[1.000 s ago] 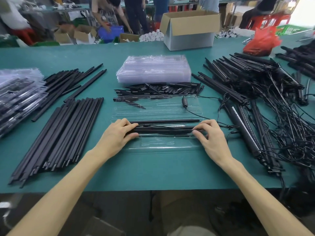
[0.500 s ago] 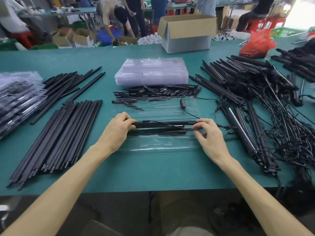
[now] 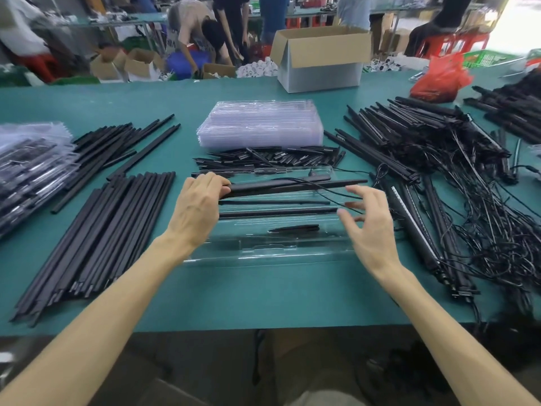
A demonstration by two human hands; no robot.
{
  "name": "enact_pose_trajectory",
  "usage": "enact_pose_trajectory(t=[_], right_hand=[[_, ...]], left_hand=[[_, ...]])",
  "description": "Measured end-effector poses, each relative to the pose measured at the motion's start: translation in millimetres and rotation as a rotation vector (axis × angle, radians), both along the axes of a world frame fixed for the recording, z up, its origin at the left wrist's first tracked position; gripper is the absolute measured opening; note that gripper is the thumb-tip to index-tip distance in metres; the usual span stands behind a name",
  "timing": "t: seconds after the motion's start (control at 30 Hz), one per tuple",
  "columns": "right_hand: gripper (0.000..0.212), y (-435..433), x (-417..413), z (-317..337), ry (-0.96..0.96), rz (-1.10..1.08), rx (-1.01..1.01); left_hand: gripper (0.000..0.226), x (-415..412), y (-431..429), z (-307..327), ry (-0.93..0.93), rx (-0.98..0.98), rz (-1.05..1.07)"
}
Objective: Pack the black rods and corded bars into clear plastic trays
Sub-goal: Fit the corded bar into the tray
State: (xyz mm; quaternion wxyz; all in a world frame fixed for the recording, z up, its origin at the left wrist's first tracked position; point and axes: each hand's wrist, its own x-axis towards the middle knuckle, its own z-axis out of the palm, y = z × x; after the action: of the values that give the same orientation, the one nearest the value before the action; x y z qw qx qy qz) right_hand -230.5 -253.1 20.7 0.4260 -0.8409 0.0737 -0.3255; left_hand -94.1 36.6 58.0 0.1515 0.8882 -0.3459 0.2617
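The left hand [image 3: 202,200] curls its fingers round the left end of a corded bar [image 3: 281,185], holding it at the far side of the clear tray [image 3: 263,253]. The right hand [image 3: 370,230] hovers at the tray's right end, fingers spread and loosely bent, gripping nothing — the thin cord [image 3: 328,194] runs just past its fingertips. That loose cord could snag on the tangle of corded bars [image 3: 468,186] to the right, or lie across a groove and stop the bar seating. The bar looks long, slim and matte black; two rods [image 3: 278,213] lie in the tray's grooves.
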Motion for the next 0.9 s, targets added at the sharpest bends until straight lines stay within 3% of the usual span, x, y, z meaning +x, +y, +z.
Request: enact_pose_trajectory(t=[0.1, 0.23, 0.67, 0.9], right_hand=[[0.038, -3.1, 1.8, 0.4, 0.012, -0.01, 0.098], [0.012, -7.4, 2.6, -4.5, 0.079, -0.034, 0.055], [0.008, -20.8, 17.3, 25.6, -0.058, -0.155, -0.041], [0.015, -44.8, 22.0, 24.0, 0.106, 0.135, 0.355]], left_hand=[[0.014, 1.5, 3.7, -2.0, 0.042, 0.035, -0.008], [0.012, 0.9, 8.9, -11.2, 0.059, 0.055, -0.011], [0.024, 12.6, 22.1, -17.7, 0.228, -0.067, -0.069], [0.019, 15.8, 33.7, -12.0, 0.37, -0.257, -0.058]])
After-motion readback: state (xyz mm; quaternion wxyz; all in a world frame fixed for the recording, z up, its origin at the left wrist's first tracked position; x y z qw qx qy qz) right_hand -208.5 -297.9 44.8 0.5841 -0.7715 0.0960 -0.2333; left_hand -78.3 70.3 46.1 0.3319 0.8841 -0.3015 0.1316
